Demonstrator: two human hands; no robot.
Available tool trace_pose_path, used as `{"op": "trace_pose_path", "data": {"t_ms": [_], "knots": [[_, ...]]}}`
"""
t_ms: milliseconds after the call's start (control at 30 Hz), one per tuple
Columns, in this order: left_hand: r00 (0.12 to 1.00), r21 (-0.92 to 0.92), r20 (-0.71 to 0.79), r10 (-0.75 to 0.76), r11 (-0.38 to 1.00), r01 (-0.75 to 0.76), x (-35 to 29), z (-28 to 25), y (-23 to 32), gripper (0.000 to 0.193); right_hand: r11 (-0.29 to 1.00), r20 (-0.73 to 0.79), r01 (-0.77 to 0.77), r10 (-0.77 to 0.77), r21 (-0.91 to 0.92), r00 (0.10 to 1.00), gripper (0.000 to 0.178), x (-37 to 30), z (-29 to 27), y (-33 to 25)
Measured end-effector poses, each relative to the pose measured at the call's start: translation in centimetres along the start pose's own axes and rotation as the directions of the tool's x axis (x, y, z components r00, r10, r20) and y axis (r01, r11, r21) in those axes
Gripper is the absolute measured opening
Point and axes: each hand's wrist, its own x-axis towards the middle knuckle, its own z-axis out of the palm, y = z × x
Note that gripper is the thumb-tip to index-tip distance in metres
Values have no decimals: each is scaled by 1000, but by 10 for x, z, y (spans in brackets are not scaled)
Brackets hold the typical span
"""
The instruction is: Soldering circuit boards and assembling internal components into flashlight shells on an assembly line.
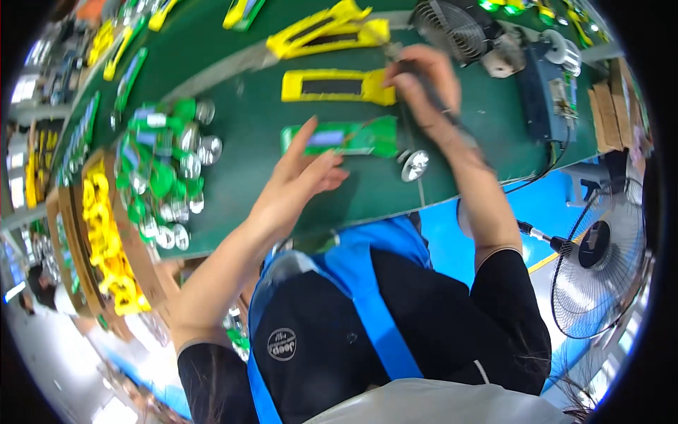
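Note:
A green plastic lamp housing [378, 138] lies on the bench with a blue-violet block, perhaps a battery, in it. My left hand [300, 169] rests at its near left side, fingers apart, holding nothing. A round silver reflector [414, 165] sits beside the housing's right end, seemingly joined by thin wires. Above and to the right, my right hand [432, 74] is closed round a dark-handled tool with a cable, which looks like a soldering iron [424, 83]. The hand is slightly blurred. Next to it lies a yellow housing part [328, 86] with a dark strip; another yellow part [325, 32] is farther back.
Green housings with reflectors [162, 162] are heaped at the left. A box of yellow parts [109, 240] stands beyond the bench's left edge. A small black fan [452, 28] and a dark box with a spool [547, 92] stand at the right. A large caged fan [597, 254] is off the bench.

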Motion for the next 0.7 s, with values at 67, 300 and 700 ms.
{"op": "trace_pose_path", "data": {"t_ms": [67,300,700], "knots": [[996,-48,78,44,998,-40,-2,1,2,54,959,-76,42,-66,-280,995,35,-9,-24,-8],[450,611,586,674,-3,-792,37,-14,9,31,956,-253,-48,125,291,959,24,-90,-48,-49],[538,616,400,743,217,-757,57,3,-6,13,839,-212,-420,506,347,836,19,-96,-22,-57]]}}
